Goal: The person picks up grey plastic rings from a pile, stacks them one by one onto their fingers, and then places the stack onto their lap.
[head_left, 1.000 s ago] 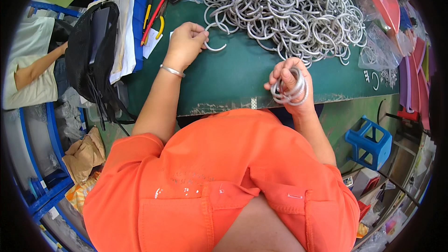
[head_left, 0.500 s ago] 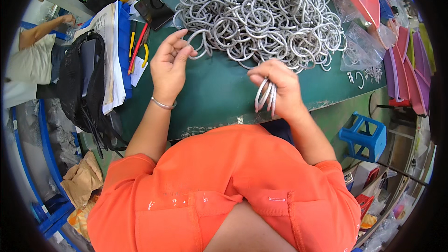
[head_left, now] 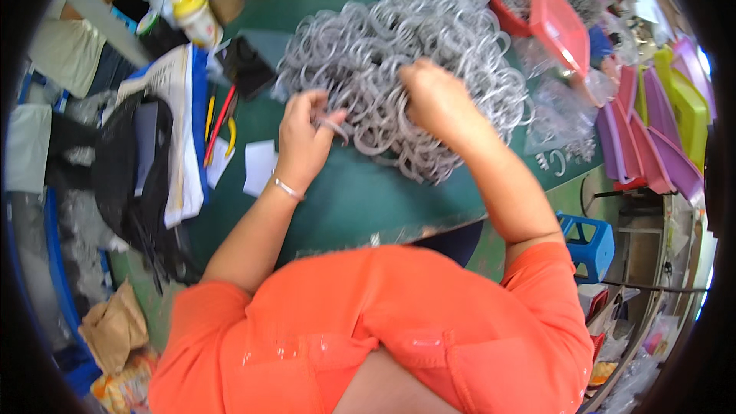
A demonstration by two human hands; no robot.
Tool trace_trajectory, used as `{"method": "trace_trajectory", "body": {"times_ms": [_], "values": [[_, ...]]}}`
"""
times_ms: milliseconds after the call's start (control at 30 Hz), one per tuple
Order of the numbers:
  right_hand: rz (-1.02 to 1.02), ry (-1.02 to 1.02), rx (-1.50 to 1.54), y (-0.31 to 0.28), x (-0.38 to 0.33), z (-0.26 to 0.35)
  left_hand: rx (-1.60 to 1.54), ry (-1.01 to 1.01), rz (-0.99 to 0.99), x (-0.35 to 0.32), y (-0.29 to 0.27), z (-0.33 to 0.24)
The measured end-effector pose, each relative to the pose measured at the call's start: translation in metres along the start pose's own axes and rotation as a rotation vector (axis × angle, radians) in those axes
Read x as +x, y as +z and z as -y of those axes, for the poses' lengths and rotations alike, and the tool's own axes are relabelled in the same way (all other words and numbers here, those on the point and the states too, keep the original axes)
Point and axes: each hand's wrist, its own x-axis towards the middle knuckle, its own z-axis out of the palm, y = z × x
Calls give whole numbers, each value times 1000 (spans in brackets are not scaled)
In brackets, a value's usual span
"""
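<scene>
A large heap of grey metal rings (head_left: 360, 46), seemingly ridged, lies on the green table. At its left edge, my left hand (head_left: 304, 134) pinches one metal ring (head_left: 336, 129) between thumb and fingers; a thin bracelet circles that wrist. Over the middle of the heap is my right hand (head_left: 437, 100), back upward and fingers curled down among the rings. Its fingertips are mostly hidden, and motion blur keeps me from telling which rings it grips.
Left of the heap are a dark phone (head_left: 251, 67), pens, yellow-handled pliers (head_left: 231, 138), white paper (head_left: 259, 167) and a black mesh bag (head_left: 123, 176). A red tray (head_left: 561, 27) and plastic bags lie right. A blue stool (head_left: 589, 249) stands beyond the table edge.
My right hand, which held several rings near the table's front, has moved forward onto the heap. My left hand still holds a ring, now lower against the heap's edge. The view has shifted.
</scene>
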Motion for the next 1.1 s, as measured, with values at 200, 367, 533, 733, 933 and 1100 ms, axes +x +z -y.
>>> {"method": "trace_trajectory", "body": {"times_ms": [200,367,533,733,933,1100], "values": [[46,94,33,-41,8,-15,37,46,56,9,9,11],[-109,157,19,-49,-3,-20,53,90,33,20,-1,-14],[-392,152,155,-37,-5,-25,15,251,120,17,2,-16],[-246,121,256,-11,-14,-18,-23,212,190,6,-7,-6],[-756,261,1398,-40,-11,-16,-5,93,51,11,-11,-4],[-425,255,1202,-20,-40,-11,-347,85,6,0,-26,-28]]}}
